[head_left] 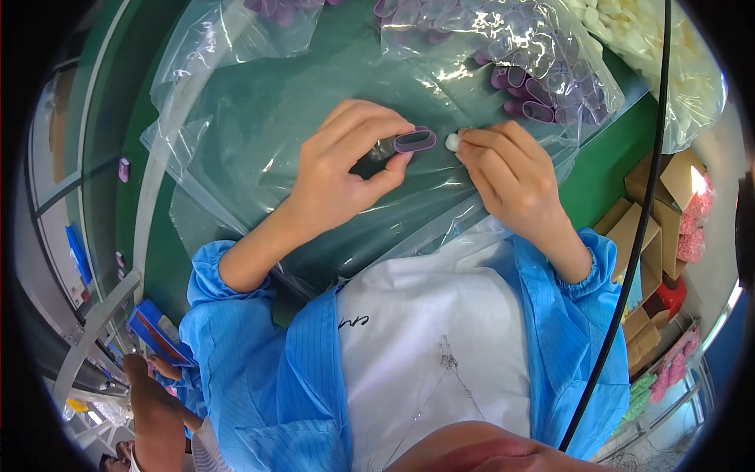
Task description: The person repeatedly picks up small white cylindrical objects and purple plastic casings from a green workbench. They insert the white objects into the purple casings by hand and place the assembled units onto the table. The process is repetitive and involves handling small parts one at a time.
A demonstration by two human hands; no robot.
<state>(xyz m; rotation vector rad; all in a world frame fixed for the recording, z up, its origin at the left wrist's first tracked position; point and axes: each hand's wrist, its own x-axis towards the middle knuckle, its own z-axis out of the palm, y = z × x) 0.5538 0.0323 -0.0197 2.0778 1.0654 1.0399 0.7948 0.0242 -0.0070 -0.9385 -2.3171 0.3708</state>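
My left hand pinches a small purple oval sleeve between thumb and fingers, its hollow end turned toward my right hand. In my right hand, the fingertips close on a small white rounded piece. A short gap separates the two parts above a sheet of clear plastic on the green table. Beyond my right hand, several more purple sleeves spill from the mouth of a clear bag.
White pieces fill another clear bag at the far right. Cardboard boxes and pink bundles stand right of the table. A black cable runs down the right side. Another person's arm shows at lower left.
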